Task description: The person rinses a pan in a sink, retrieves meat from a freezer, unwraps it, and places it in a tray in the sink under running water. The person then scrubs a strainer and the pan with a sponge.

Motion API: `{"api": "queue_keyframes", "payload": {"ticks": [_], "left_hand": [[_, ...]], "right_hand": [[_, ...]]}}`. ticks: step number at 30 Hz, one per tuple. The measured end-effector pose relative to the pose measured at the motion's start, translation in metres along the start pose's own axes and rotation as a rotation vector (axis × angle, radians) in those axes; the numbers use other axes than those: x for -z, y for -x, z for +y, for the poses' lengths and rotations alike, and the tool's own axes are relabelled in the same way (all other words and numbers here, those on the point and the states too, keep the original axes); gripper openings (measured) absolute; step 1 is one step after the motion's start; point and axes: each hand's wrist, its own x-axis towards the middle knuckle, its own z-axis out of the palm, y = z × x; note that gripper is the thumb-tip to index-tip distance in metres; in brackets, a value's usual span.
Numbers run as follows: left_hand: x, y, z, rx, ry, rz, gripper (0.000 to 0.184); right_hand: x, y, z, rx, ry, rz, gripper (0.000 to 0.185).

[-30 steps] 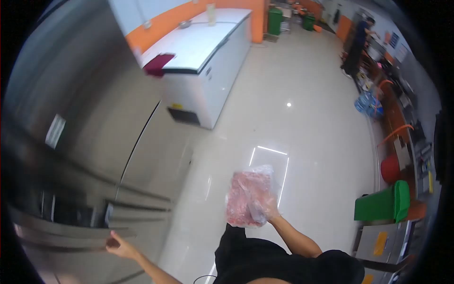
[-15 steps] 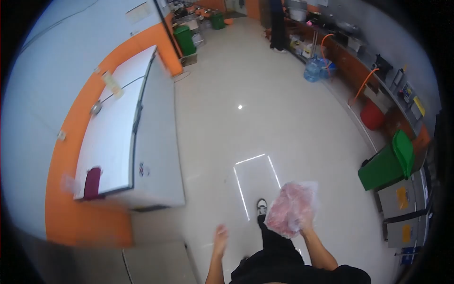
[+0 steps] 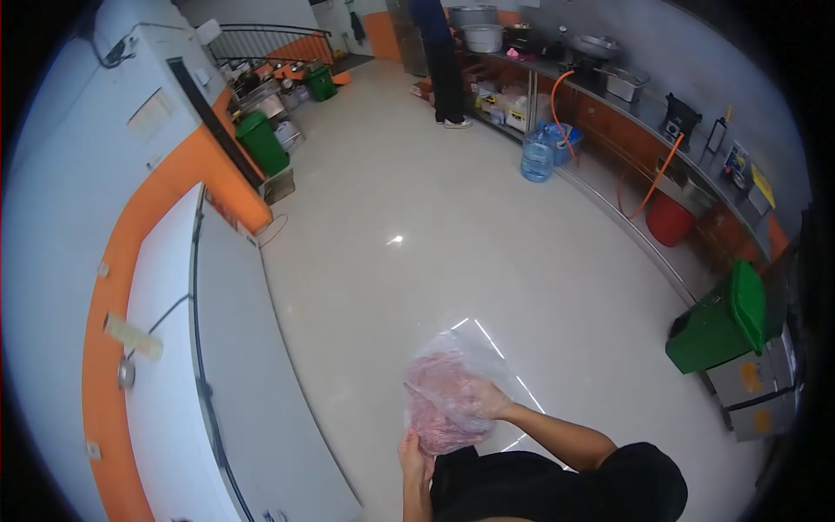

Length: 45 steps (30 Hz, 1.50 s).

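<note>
A clear plastic bag of pinkish-red meat [image 3: 439, 391] is in front of my body, above the floor. My right hand [image 3: 491, 398] grips its right side, with some of the loose plastic bunched round the fingers. At the bag's lower left edge, my left hand [image 3: 415, 457] has its fingers closed on the plastic. Part of the left fingers is hidden behind the bag.
Along the left wall stands a long white chest freezer [image 3: 252, 365] with a tube-shaped item [image 3: 132, 336] on its lid. To the right are a green bin [image 3: 718, 317], a red bucket [image 3: 670, 219] and a blue water bottle [image 3: 537, 158]. A person [image 3: 442, 65] stands at the far counter.
My left hand has come up to the bag and taken hold of its lower edge. The bag has shifted left in view. My view has moved forward along the freezer.
</note>
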Motion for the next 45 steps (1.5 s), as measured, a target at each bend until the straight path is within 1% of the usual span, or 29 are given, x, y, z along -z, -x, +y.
{"api": "queue_keyframes", "payload": {"ticks": [2,4,5,6,8,11,14,16,17,18,19,20,21,22,24,25,28,31,33,34,37,40,42,44,45], "left_hand": [[-0.015,-0.056,0.032,-0.073,-0.028,0.04,0.03],[-0.043,-0.132,0.073,-0.143,-0.068,0.035,0.031],[-0.061,-0.167,0.092,-0.159,-0.138,0.07,0.027],[-0.079,-0.204,0.111,-0.175,-0.214,0.098,0.025],[-0.113,-0.274,0.143,-0.29,-0.557,-0.004,0.023],[-0.192,-0.387,0.185,-0.368,-0.825,-0.114,0.026],[-0.212,-0.516,0.189,-0.392,-0.922,-0.226,0.024],[-0.236,-0.583,0.203,-0.107,-0.476,-0.282,0.025],[-0.251,-0.621,0.214,0.015,-0.237,-0.288,0.03],[-0.263,-0.66,0.234,0.184,-0.025,-0.283,0.035],[-0.273,-0.691,0.252,0.341,0.197,-0.273,0.043],[-0.282,-0.728,0.263,0.287,0.208,-0.282,0.044],[-0.287,-0.761,0.274,0.228,0.218,-0.291,0.045],[-0.295,-0.781,0.286,0.137,0.141,-0.249,0.044],[-0.322,-0.843,0.314,-0.052,0.005,-0.178,0.043],[-0.324,-0.875,0.323,-0.077,0.08,-0.16,0.042],[-0.323,-0.978,0.343,-0.123,0.264,-0.124,0.038],[-0.322,-1.09,0.377,-0.079,0.363,-0.116,0.035],[-0.334,-1.148,0.406,-0.001,0.398,-0.125,0.034],[-0.341,-1.174,0.415,0.019,0.409,-0.093,0.034],[-0.372,-1.285,0.457,0.054,0.357,-0.082,0.033],[-0.4,-1.387,0.485,0.058,0.283,-0.125,0.032],[-0.422,-1.455,0.502,0.006,0.274,-0.145,0.032],[-0.445,-1.508,0.522,-0.051,0.246,-0.088,0.032],[-0.461,-1.542,0.538,-0.085,0.229,-0.07,0.032]], "right_hand": [[0.02,-0.071,-0.02,-0.207,-0.024,-0.028,0.067],[0.034,-0.145,-0.01,-0.157,-0.037,0.07,0.073],[0.045,-0.171,-0.005,-0.15,-0.04,0.103,0.076],[0.055,-0.198,0.002,-0.148,-0.184,0.165,0.076],[0.071,-0.254,0.018,-0.133,-0.48,0.314,0.077],[0.121,-0.352,0.054,-0.429,-1.144,0.271,0.09],[0.157,-0.439,0.084,-0.333,-0.927,0.495,0.074],[0.193,-0.502,0.094,-0.229,-0.779,0.468,0.077],[0.213,-0.541,0.102,-0.174,-0.706,0.438,0.078],[0.226,-0.578,0.125,-0.118,-0.543,0.482,0.077],[0.24,-0.617,0.132,-0.106,-0.485,0.423,0.079],[0.253,-0.655,0.138,-0.091,-0.426,0.366,0.081],[0.279,-0.704,0.119,-0.12,-0.468,0.211,0.086],[0.297,-0.743,0.101,-0.135,-0.499,0.062,0.091],[0.319,-0.834,0.073,-0.032,-0.347,0.008,0.079],[0.324,-0.875,0.071,0.016,-0.274,-0.009,0.072],[0.335,-0.99,0.099,-0.012,-0.285,-0.052,0.078],[0.348,-1.094,0.138,0.105,-0.213,-0.096,0.086],[0.358,-1.153,0.145,-0.077,-0.237,-0.201,0.091],[0.361,-1.177,0.147,-0.172,-0.267,-0.24,0.094],[0.382,-1.271,0.17,-0.19,-0.233,-0.183,0.101],[0.414,-1.364,0.169,-0.026,0.073,0.08,0.088],[0.436,-1.431,0.175,0.078,0.305,0.22,0.08],[0.447,-1.488,0.183,0.145,0.522,0.313,0.073],[0.453,-1.522,0.183,0.173,0.579,0.386,0.071]]}}
